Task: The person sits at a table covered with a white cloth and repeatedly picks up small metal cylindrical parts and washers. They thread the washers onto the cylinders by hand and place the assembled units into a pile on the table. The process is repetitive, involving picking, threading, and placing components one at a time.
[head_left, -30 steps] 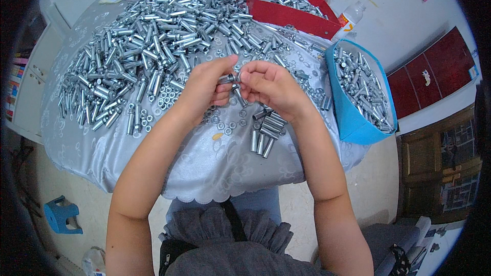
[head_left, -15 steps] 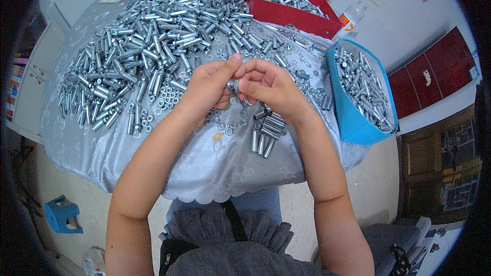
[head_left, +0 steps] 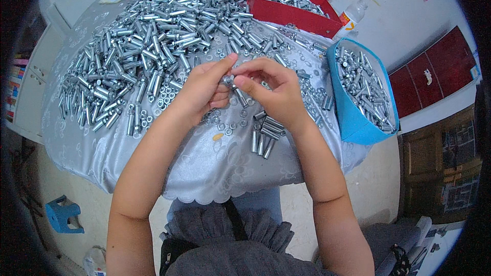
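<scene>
From my remote post I saw a rounded bench draped in silvery patterned cloth (head_left: 194,158), heaped with shiny cylindrical metal fasteners (head_left: 153,36). A blue open-topped fabric bin (head_left: 353,117) stood rightward. My left hand (head_left: 207,84) was clamped on a small silver metal piece (head_left: 227,79) above the bench; my right hand (head_left: 279,89) met its end, whether gripping I couldn't tell.

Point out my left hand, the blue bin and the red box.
Left hand (head_left: 201,88): head view, middle of the hand.
Blue bin (head_left: 352,116): head view, outer wall.
Red box (head_left: 291,20): head view, front wall.
</scene>
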A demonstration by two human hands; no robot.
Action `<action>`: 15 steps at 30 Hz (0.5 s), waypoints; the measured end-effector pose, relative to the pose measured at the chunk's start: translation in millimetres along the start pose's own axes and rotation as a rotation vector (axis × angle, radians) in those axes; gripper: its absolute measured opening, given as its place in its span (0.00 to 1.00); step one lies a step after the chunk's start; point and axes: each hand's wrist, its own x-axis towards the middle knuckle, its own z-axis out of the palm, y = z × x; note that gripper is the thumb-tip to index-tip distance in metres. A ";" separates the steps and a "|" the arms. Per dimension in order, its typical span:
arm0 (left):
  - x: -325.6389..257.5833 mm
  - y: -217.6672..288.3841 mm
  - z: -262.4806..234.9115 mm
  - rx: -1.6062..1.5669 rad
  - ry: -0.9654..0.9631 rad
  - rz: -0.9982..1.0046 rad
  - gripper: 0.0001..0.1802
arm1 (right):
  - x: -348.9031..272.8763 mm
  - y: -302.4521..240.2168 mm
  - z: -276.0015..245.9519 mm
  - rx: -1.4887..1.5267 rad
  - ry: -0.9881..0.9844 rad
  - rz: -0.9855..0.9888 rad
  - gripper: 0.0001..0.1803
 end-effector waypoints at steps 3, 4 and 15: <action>-0.1 0.6 0.3 0.006 0.007 0.010 0.16 | -0.9 -5.9 -0.9 -0.187 -0.020 -0.095 0.11; 0.8 0.6 -0.5 0.007 0.016 0.011 0.16 | -1.2 -8.1 -0.3 -0.211 -0.024 -0.115 0.11; 7.2 -7.7 -4.9 0.114 0.085 0.118 0.14 | -1.3 -0.6 -6.0 -0.539 -0.061 -0.235 0.12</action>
